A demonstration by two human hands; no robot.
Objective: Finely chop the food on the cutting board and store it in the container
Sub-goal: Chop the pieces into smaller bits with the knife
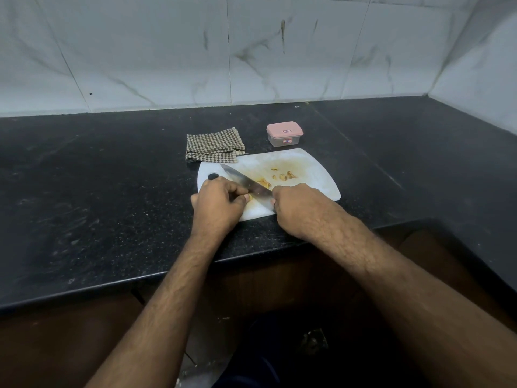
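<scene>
A white cutting board [313,175] lies on the black counter. Small yellowish food pieces [284,175] are scattered on its middle, and more pieces [263,182] sit beside the blade. My right hand [296,208] grips the handle of a large knife [246,182], whose blade points up and left across the board. My left hand [219,204] is curled at the board's near left corner, pinching a small yellowish piece of food [251,197] against the blade. A small clear container [284,134] with a pink lid, closed, stands just behind the board.
A folded brown checked cloth [214,145] lies behind the board's left end, touching it. The black counter [98,191] runs wide to both sides, with its front edge just below my wrists. Marble-tiled walls rise at the back and right.
</scene>
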